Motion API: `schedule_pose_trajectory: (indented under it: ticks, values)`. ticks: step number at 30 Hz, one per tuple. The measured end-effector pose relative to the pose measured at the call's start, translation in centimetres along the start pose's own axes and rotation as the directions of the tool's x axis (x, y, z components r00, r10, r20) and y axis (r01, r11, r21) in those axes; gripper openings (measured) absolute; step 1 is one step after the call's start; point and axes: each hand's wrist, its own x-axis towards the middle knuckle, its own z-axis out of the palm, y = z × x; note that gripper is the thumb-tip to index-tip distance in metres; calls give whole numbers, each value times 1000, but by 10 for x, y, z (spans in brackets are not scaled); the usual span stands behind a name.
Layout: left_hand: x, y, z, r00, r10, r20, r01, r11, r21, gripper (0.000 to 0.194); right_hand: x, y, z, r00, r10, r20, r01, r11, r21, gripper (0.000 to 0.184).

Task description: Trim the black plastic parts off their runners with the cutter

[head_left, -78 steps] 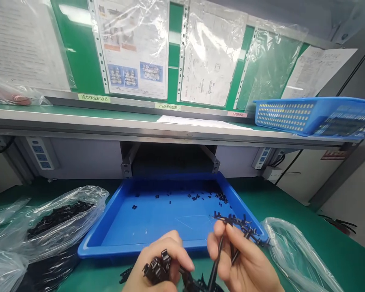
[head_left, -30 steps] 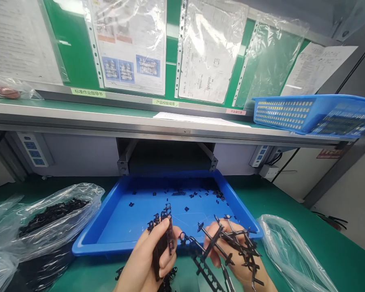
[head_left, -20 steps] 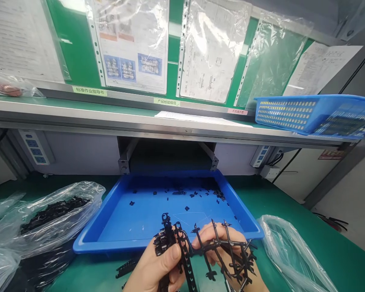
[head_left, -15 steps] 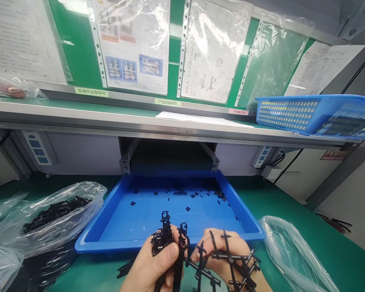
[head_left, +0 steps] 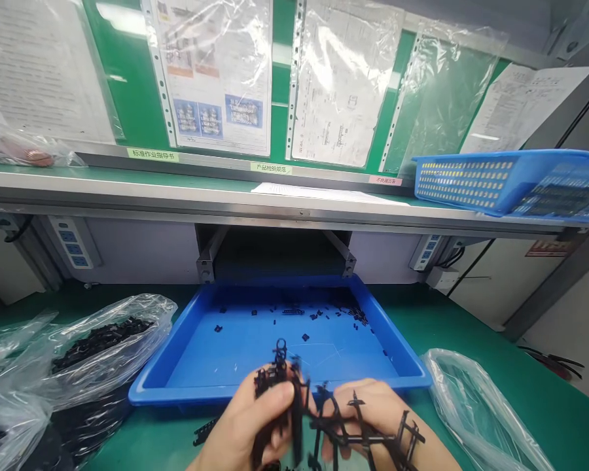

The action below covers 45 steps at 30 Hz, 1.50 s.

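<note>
Both my hands are low in the view, just in front of the blue plastic tray [head_left: 186, 393]. My left hand [head_left: 260, 418] grips a bunch of black moulded plastic parts on a runner [head_left: 277, 379], whose top sticks up over the tray. My right hand [head_left: 373, 415] holds a lattice of the same black plastic runner [head_left: 360, 433] across its fingers and back. The two pieces meet between my hands, and I cannot tell whether they are joined. Small black plastic bits [head_left: 314, 314] lie scattered in the far part of the tray.
A clear bag of black parts [head_left: 101, 347] lies left of the tray, with more bags beside it. An empty-looking clear bag [head_left: 474, 409] lies on the right. A black strip [head_left: 205, 432] rests on the green mat. A blue perforated basket [head_left: 500, 184] sits on the shelf above.
My hands have drawn closer together and the black parts are bunched between them. The tall strip that stood upright near my left hand now hangs lower among the parts.
</note>
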Motion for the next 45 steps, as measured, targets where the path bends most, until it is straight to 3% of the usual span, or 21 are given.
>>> schedule_pose_trajectory:
  ticks: [3, 5, 7, 9, 12, 16, 19, 22, 25, 28, 32, 34, 37, 38, 40, 42, 45]
  values:
    - [23, 4, -20, 983, 137, -124, -116, 979, 166, 38, -9, 9, -11, 979, 58, -194, -22, 983, 183, 24]
    - [49, 7, -38, 976, 188, -109, -135, 917, 376, 38, -14, 11, -21, 947, -15, -322, 83, 976, 199, 21]
    - [82, 12, -54, 964, 260, -53, -155, 712, 685, 39, -17, 8, -29, 875, -107, -473, 225, 953, 202, 12]
    - [115, 14, -62, 965, 260, -36, -137, 613, 778, 34, -18, 4, -36, 813, -155, -561, 309, 932, 191, 10]
    - [157, 12, -66, 956, 292, -11, -120, 428, 896, 25, -20, -2, -41, 808, -170, -564, 309, 937, 160, 12]
    - [190, 0, -65, 956, 293, 35, -95, 194, 976, 18, -23, -8, -44, 779, -165, -605, 326, 931, 166, 12]
    - [205, -11, -65, 967, 249, 45, -72, 102, 992, 16, -24, -12, -44, 766, -148, -625, 345, 915, 207, 12]
    - [211, -15, -60, 975, 222, 26, -44, 78, 996, 16, -24, -17, -42, 762, -130, -634, 354, 904, 240, 13]
    - [207, -7, -51, 974, 228, 4, -33, 120, 992, 16, -23, -20, -39, 763, -112, -636, 347, 902, 258, 13]
    - [190, 10, -37, 961, 275, -22, -44, 232, 972, 13, -20, -22, -39, 721, -105, -685, 370, 894, 253, 12]
    - [140, 22, -15, 949, 311, -49, -109, 471, 875, 10, -10, -16, -47, 632, 6, -775, 358, 885, 299, 20]
    - [108, 22, -3, 955, 295, -42, -145, 585, 798, 14, 1, -6, -50, 627, 149, -765, 314, 850, 423, 23]
    - [64, 17, 13, 969, 242, -58, -158, 779, 607, 22, 22, 14, -43, 733, 331, -594, 158, 767, 622, 26]
    - [53, 15, 18, 975, 207, -76, -149, 872, 467, 26, 28, 21, -37, 775, 357, -522, 98, 748, 657, 27]
    - [37, 13, 23, 983, 154, -105, -133, 974, 184, 30, 36, 32, -22, 838, 377, -394, -1, 723, 691, 26]
    - [28, 11, 25, 980, 142, -136, -140, 990, 25, 30, 37, 39, -7, 879, 381, -287, -73, 702, 709, 27]
    - [22, 5, 21, 973, 120, -199, -138, 987, -78, 33, 31, 44, 3, 916, 369, -159, -146, 674, 724, 31]
